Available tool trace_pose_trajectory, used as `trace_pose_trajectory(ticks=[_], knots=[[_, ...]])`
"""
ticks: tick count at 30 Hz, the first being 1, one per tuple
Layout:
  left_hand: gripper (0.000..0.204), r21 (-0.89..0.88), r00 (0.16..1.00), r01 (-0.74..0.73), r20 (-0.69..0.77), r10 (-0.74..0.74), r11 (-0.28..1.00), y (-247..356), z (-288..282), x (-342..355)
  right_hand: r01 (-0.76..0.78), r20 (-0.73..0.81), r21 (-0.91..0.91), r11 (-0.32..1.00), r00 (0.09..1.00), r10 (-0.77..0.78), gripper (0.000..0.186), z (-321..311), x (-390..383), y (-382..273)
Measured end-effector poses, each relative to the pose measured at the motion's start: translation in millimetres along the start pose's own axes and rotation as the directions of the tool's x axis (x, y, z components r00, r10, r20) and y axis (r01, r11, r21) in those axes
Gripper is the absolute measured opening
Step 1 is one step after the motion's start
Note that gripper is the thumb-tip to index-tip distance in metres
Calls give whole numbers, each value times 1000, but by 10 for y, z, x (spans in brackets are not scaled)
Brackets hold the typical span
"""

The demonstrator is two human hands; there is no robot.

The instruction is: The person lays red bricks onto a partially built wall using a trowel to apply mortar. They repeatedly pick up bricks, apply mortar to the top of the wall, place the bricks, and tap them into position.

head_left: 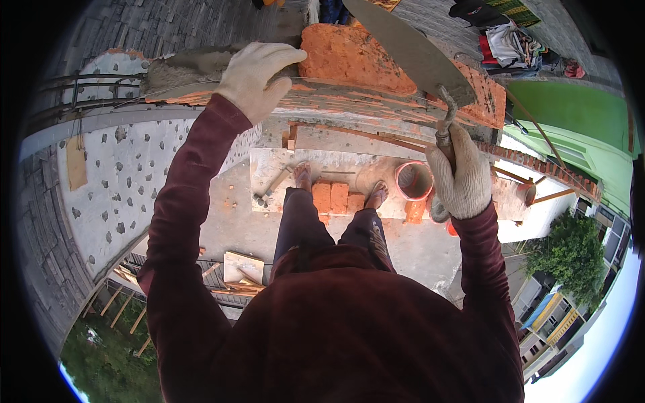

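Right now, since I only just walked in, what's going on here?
A person in a maroon top is at work on a brick wall. The gloved left hand has its fingertips at the left end of an orange brick on top. The gloved right hand grips a trowel, its blade above the brickwork; whether it touches is hard to tell. Grey mortar lies left of that brick, and loose bricks sit below, between the person's feet.

A single fisheye view looks steeply down from the wearer's head; the torso in maroon cloth [376,322] is nearest; the long orange brick wall [329,97] crosses the far side; the grey concrete floor [416,252] lies well below.
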State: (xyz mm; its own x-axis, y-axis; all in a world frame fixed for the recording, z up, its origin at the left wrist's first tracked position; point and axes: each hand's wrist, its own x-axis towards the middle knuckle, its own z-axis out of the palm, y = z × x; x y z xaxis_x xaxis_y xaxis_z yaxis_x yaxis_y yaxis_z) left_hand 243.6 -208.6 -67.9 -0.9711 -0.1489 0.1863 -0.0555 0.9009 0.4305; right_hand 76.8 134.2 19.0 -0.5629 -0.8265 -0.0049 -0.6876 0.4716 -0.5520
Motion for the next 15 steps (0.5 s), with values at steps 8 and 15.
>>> trace_pose_trajectory(ticks=[8,15], knots=[[41,228,978,-192,126,167,954,37,275,646,111,312,-149,983,948,-60,30,1308,-34,612],[39,274,986,-96,157,54,957,226,160,662,43,165,-94,995,986,-27,31,1030,-5,1144]])
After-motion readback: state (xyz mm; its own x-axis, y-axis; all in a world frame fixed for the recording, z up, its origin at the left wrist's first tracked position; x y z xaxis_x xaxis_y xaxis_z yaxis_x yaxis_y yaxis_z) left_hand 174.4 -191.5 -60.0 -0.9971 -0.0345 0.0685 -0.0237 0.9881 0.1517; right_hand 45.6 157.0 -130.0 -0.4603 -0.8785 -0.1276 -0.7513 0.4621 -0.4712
